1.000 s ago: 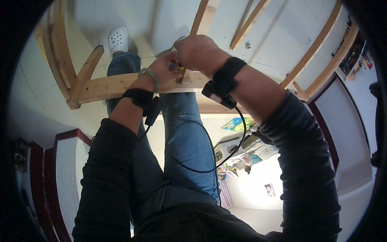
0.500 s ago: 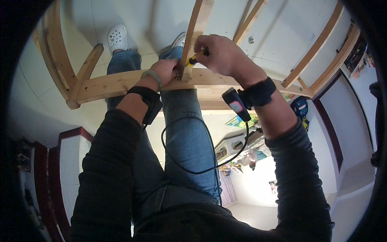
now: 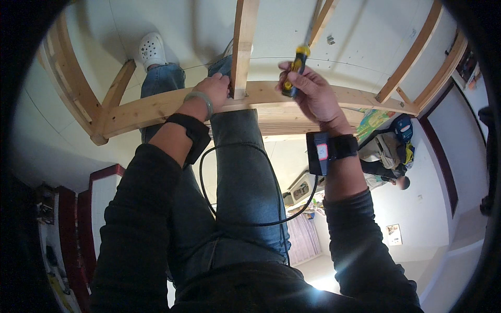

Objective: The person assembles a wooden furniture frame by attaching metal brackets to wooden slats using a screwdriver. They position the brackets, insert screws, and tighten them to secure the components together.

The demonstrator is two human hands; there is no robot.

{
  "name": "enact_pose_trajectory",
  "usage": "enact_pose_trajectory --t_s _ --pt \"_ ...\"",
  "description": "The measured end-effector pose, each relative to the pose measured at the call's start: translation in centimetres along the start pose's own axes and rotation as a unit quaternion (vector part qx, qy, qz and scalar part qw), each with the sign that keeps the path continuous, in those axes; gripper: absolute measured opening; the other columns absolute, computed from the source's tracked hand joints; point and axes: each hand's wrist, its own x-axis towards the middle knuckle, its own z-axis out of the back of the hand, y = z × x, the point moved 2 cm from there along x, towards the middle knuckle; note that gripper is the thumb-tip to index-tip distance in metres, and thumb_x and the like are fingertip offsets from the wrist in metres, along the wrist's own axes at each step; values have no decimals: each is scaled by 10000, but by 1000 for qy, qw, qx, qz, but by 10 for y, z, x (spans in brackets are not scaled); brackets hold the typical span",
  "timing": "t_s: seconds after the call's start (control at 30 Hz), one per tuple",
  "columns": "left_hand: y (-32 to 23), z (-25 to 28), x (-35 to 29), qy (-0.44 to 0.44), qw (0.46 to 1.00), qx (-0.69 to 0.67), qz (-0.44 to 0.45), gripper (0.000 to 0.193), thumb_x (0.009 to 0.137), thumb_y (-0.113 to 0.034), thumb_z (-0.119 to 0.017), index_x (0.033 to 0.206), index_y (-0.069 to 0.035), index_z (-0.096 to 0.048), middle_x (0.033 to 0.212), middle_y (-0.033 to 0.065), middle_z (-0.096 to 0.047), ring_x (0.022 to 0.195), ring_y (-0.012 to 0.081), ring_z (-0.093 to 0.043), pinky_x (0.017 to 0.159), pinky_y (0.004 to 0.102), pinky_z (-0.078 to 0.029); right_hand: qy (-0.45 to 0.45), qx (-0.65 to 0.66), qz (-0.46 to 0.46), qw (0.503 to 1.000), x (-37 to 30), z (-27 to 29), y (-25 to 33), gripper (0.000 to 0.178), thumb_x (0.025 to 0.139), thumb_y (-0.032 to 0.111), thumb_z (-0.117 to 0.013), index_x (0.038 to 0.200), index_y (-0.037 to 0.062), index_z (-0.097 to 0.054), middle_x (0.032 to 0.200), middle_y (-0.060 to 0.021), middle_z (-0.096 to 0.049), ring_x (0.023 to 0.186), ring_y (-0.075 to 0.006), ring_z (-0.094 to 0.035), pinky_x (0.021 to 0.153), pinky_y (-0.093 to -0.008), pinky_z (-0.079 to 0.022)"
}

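Note:
My right hand (image 3: pixel 313 94) holds a screwdriver (image 3: pixel 295 75) by its yellow and black handle, raised just right of the upright wooden slat (image 3: pixel 243 47). The shaft points away from me. My left hand (image 3: pixel 213 89) is on the long wooden rail (image 3: pixel 141 110), its fingers closed against the corner where slat and rail meet. What those fingertips hold there is too small and covered to make out. A little dark spot, perhaps a screw or fitting, shows on the rail just right of the slat's base.
More slats (image 3: pixel 412 55) of the wooden frame run away from me to the right. A short wooden leg (image 3: pixel 120 83) stands at the left. Small metal parts (image 3: pixel 330 39) lie on the pale floor. A black cable (image 3: pixel 250 224) loops over my jeans. Another person (image 3: pixel 383 161) is at the right.
My right hand has pulled the screwdriver back from the joint, moving right and turning so its shaft points away. My left hand has stayed at the joint.

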Motion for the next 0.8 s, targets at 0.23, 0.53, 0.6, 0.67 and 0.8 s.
enact_pose_trajectory --t_s 0.23,0.53,0.6,0.67,0.8 --pt "1 4 12 85 982 150 -74 231 822 -212 -499 910 -12 -575 862 147 -596 873 322 -574 773 429 -451 -124 1 28 992 44 4 -49 158 785 109 -622 887 42 -520 830 -40 -570 801 -148 -556 711 -266 -418" --pt "25 -5 -4 -27 901 -431 31 275 922 -242 -414 918 5 -533 845 120 -589 805 235 -549 764 320 -430 -68 5 -33 997 83 -13 -81 278 701 202 -754 815 65 -540 709 25 -504 638 -87 -450 589 -223 -365" --pt "21 -12 -4 -1 879 -476 2 250 934 -222 -405 953 -7 -530 866 79 -576 810 169 -520 770 290 -422 -99 -30 -50 993 79 -14 -82 242 707 189 -748 781 79 -545 673 36 -505 587 -84 -443 541 -220 -354" --pt "19 -16 -4 12 860 -511 4 237 942 -206 -397 974 -10 -527 874 57 -570 814 134 -507 777 270 -417 -70 -26 -32 997 72 -17 -79 240 708 186 -747 787 85 -544 678 36 -511 584 -83 -445 534 -220 -356" --pt "14 -19 -6 15 847 -531 27 240 951 -198 -375 962 -4 -515 854 54 -574 826 122 -513 804 262 -411 -86 -17 -5 996 47 -14 -75 244 712 184 -743 774 102 -522 687 37 -516 592 -73 -448 542 -214 -363"
